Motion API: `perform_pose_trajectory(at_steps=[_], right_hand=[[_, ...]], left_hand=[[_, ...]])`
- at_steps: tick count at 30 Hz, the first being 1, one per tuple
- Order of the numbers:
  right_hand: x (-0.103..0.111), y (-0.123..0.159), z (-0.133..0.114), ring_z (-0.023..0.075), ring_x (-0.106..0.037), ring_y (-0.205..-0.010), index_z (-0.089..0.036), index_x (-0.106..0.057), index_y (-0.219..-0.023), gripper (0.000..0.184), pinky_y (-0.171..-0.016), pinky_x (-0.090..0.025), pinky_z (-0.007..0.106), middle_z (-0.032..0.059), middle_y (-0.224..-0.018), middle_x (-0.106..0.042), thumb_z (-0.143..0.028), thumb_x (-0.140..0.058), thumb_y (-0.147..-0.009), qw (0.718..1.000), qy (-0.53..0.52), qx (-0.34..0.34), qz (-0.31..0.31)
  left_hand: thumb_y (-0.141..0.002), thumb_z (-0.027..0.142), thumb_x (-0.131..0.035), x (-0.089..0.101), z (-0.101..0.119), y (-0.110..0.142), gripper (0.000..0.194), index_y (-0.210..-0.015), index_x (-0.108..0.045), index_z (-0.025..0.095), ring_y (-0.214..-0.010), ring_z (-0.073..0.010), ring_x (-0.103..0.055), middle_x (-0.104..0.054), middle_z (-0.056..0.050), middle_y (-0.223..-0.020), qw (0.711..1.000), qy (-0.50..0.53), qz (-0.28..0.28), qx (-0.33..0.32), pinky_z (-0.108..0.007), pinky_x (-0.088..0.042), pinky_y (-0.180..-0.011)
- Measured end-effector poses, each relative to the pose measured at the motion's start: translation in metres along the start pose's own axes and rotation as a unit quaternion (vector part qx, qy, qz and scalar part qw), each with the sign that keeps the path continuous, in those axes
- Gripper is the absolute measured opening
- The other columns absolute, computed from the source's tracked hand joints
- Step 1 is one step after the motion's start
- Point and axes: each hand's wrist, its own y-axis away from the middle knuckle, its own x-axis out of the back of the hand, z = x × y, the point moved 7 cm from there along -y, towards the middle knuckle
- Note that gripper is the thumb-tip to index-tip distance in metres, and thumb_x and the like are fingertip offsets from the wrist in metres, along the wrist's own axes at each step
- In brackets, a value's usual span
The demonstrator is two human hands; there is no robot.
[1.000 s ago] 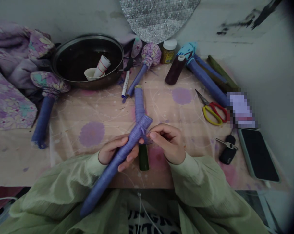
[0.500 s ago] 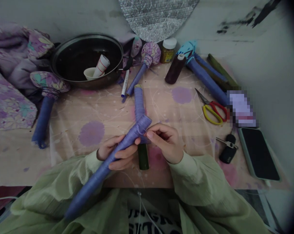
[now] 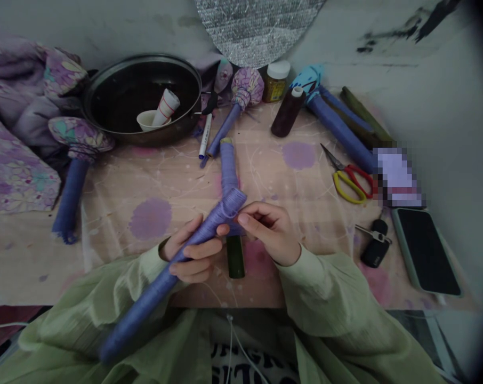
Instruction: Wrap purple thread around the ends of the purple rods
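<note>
A long stick wound with purple thread [image 3: 153,290] slants up from my lap to the middle of the table. My left hand [image 3: 195,256] wraps round its upper half, fingers closed on it. At the stick's top end, my right hand [image 3: 269,229] pinches a strand of purple thread [image 3: 236,213] between thumb and forefinger. Behind that end lies another thread-wound stick [image 3: 228,165], partly covered by the held one. A dark green bare end [image 3: 235,258] shows below, between my hands.
Scissors [image 3: 349,184], a key [image 3: 373,240] and a phone [image 3: 429,250] lie to the right. Farther back are a dark bottle [image 3: 287,114], a jar [image 3: 275,85], a marker [image 3: 205,137] and a pan [image 3: 105,120]. A cloth-headed purple stick [image 3: 71,197] lies left.
The held stick has shifted slightly, its lower end swinging a little to the left. My right hand has moved slightly left, keeping its pinch near the top end.
</note>
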Motion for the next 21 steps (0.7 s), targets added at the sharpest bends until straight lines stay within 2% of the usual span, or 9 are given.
perform_pose_trajectory(at_steps=[4, 6, 9, 13, 15, 21], right_hand=[[-0.002, 0.000, 0.001, 0.0052, -0.039, -0.043, -0.018, -0.064, -0.067, 0.021, -0.043, -0.035, 0.020, -0.0058, -0.049, -0.049, -0.037, -0.068, -0.075, 1.000, -0.010, -0.004, -0.016], [-0.003, 0.000, 0.001, 0.0046, -0.039, -0.043, -0.018, -0.064, -0.067, 0.020, -0.042, -0.033, 0.020, -0.0058, -0.050, -0.050, -0.036, -0.068, -0.075, 1.000, -0.010, -0.005, -0.018], [-0.003, 0.000, 0.002, 0.0045, -0.037, -0.043, -0.017, -0.063, -0.066, 0.022, -0.040, -0.031, 0.019, -0.0057, -0.049, -0.049, -0.038, -0.069, -0.073, 1.000, -0.009, -0.014, -0.016], [-0.004, 0.001, 0.003, 0.0041, -0.036, -0.042, -0.017, -0.064, -0.067, 0.021, -0.040, -0.030, 0.019, -0.0062, -0.049, -0.048, -0.036, -0.069, -0.074, 1.000, -0.012, -0.014, -0.019], [-0.004, 0.001, 0.003, 0.0041, -0.036, -0.043, -0.017, -0.064, -0.068, 0.019, -0.041, -0.030, 0.019, -0.0063, -0.049, -0.047, -0.034, -0.068, -0.075, 1.000, -0.013, -0.014, -0.019], [-0.006, -0.001, 0.008, 0.0048, -0.040, -0.045, -0.015, -0.062, -0.067, 0.026, -0.042, -0.031, 0.020, -0.0049, -0.052, -0.050, -0.040, -0.070, -0.072, 0.999, -0.021, -0.038, -0.024]], left_hand=[[-0.086, 0.045, -0.052, 0.003, -0.003, 0.004, 0.025, -0.098, -0.052, 0.024, -0.013, -0.0016, -0.006, -0.023, 0.016, -0.038, 1.000, 0.004, -0.019, -0.002, -0.014, -0.016, -0.019], [-0.087, 0.041, -0.050, 0.003, -0.006, 0.005, 0.019, -0.096, -0.053, 0.025, -0.011, -0.0026, -0.009, -0.024, 0.016, -0.036, 0.998, 0.035, -0.046, 0.029, -0.013, -0.018, -0.018], [-0.087, 0.043, -0.048, 0.002, -0.009, 0.005, 0.020, -0.094, -0.053, 0.026, -0.010, -0.0050, -0.013, -0.025, 0.015, -0.033, 0.993, 0.064, -0.080, 0.055, -0.015, -0.021, -0.019], [-0.087, 0.047, -0.045, 0.006, -0.008, 0.002, 0.022, -0.087, -0.052, 0.026, -0.010, -0.0079, -0.014, -0.021, 0.015, -0.026, 0.997, 0.022, -0.070, -0.001, -0.018, -0.022, -0.020], [-0.088, 0.046, -0.041, 0.005, -0.008, 0.001, 0.023, -0.088, -0.051, 0.026, -0.010, -0.0090, -0.015, -0.022, 0.014, -0.024, 0.996, 0.015, -0.084, -0.027, -0.019, -0.023, -0.021], [-0.089, 0.041, -0.040, -0.004, -0.010, 0.000, 0.021, -0.093, -0.053, 0.025, -0.012, -0.0084, -0.021, -0.033, 0.013, -0.026, 0.987, 0.083, -0.134, 0.011, -0.018, -0.028, -0.023]])
